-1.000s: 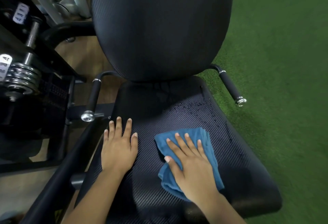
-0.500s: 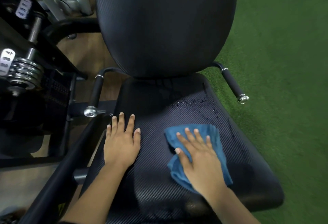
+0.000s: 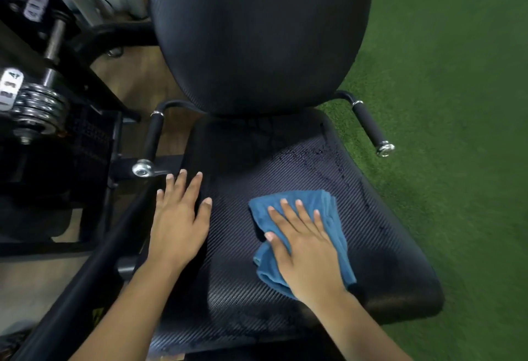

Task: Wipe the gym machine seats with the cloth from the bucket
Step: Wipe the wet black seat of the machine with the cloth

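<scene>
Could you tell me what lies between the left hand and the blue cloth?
Only bare black textured seat pad, between the left hand and folded blue cloth, in the head view.

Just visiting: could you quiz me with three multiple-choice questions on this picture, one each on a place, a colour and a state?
1. Where on the seat do the water droplets lie? A front left corner; B back right, beyond the cloth; C front edge.
2. What colour is the cloth? A blue; B red; C white.
3. How is the right hand? A pinching a corner; B lifted clear; C flat, pressing the cloth.
Answers: B, droplets glisten past the cloth; A, it is plainly blue; C, the open palm lies on it.
</scene>
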Tool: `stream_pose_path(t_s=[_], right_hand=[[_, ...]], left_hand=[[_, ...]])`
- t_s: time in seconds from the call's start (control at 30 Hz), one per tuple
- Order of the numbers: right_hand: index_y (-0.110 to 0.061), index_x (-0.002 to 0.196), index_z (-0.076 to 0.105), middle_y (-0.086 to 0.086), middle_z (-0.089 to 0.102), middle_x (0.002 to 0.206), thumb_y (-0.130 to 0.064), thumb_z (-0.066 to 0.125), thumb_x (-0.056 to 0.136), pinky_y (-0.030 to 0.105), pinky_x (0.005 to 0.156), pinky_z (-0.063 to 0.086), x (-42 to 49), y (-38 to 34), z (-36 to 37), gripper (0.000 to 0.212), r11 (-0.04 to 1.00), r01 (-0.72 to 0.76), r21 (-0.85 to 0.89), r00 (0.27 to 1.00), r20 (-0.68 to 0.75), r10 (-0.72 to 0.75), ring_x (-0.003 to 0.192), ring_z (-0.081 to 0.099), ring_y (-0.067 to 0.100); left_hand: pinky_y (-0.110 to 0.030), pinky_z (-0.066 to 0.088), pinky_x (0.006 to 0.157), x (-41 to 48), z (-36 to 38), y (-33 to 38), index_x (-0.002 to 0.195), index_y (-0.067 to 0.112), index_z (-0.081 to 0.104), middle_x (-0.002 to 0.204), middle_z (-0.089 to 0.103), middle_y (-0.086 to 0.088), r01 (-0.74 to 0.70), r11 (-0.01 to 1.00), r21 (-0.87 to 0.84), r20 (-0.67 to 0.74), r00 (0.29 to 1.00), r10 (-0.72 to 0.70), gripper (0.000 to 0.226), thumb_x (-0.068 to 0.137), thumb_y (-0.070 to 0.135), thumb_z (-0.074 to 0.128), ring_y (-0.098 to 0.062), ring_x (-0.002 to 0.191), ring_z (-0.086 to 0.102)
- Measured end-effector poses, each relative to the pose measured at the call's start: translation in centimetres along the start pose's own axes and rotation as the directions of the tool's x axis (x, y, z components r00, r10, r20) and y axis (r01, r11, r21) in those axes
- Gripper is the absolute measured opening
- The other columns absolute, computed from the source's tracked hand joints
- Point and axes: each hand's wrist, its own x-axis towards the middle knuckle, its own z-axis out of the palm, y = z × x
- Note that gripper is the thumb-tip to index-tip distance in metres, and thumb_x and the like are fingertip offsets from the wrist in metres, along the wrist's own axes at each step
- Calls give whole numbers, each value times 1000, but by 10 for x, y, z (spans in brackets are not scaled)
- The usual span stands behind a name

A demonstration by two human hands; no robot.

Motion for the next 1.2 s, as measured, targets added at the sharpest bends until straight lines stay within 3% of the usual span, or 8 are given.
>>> stream_pose_path(t_s=[0.2, 0.33, 0.47, 0.67, 0.8, 0.9, 1.03, 1.2], right_hand=[[-31, 146, 32, -8, 20, 156, -61, 6, 85, 31, 115, -10, 3, 38, -18, 72, 993, -118, 11, 993, 25, 118, 144, 2, 12], [-25, 144, 39, -2, 30, 153, -53, 14, 90, 36, 117, -3, 9, 8, -7, 65, 1000, -8, 22, 1000, 29, 7, 145, 15, 23], [-26, 138, 47, -5, 40, 148, -48, 28, 95, 36, 116, 9, -9, 10, -4, 52, 996, 76, 38, 997, 15, -77, 141, 27, 19], [-26, 144, 38, -3, 26, 154, -46, 36, 98, 35, 117, -2, 18, 41, -15, 50, 995, -85, 54, 996, 9, 85, 146, 11, 20], [-24, 144, 38, -1, 27, 154, -54, 17, 91, 36, 115, -4, 25, 9, -1, 64, 997, 71, 34, 995, 65, -73, 145, 14, 25], [-25, 141, 42, -5, 32, 151, -51, 23, 93, 36, 118, 3, 2, 3, 1, 59, 986, 156, 66, 985, 60, -160, 144, 19, 18], [-31, 141, 41, -14, 27, 150, -58, 22, 91, 28, 117, -2, -4, 38, -13, 60, 996, 53, 72, 999, 7, -54, 144, 15, 11], [-25, 143, 40, -3, 27, 153, -50, 37, 97, 31, 116, -5, 29, 37, -8, 52, 996, -8, 85, 1000, 13, 7, 145, 10, 17]], left_hand=[[-37, -1, 117, -22, 6, 9, 148, 19, 26, 158, 12, -7, -35, 998, 57, 37, 999, 33, 54, 98, 32, 40, -22, 146, -2], [-40, 4, 117, -27, 19, 16, 149, 17, 25, 158, 12, -10, -23, 994, 109, 77, 997, 15, 54, 99, 38, 31, -26, 146, 1], [-42, 7, 117, -38, 20, 12, 148, 16, 26, 157, 15, -11, 1, 986, 169, 78, 997, -14, 61, 93, 42, 23, -27, 146, 4], [-35, -1, 114, -60, 15, 2, 149, 18, 23, 158, 12, -8, 47, 980, 192, 81, 995, -64, 73, 87, 53, 6, -24, 146, 1], [-38, 2, 116, -61, 19, 7, 149, 18, 23, 158, 13, -9, 80, 981, 179, 53, 994, -91, 73, 86, 51, 7, -24, 146, 1], [-39, 3, 116, -63, 19, 8, 149, 18, 23, 158, 13, -9, 99, 978, 184, 39, 993, -108, 69, 88, 49, 11, -25, 146, 2], [-34, -3, 115, -68, 16, 6, 149, 19, 20, 158, 10, -7, 113, 978, 175, 40, 992, -121, 64, 93, 48, 15, -22, 146, -2], [-35, -5, 114, -66, 18, 7, 149, 19, 20, 158, 9, -8, 112, 976, 185, 44, 992, -122, 70, 90, 53, 6, -23, 146, -3]])
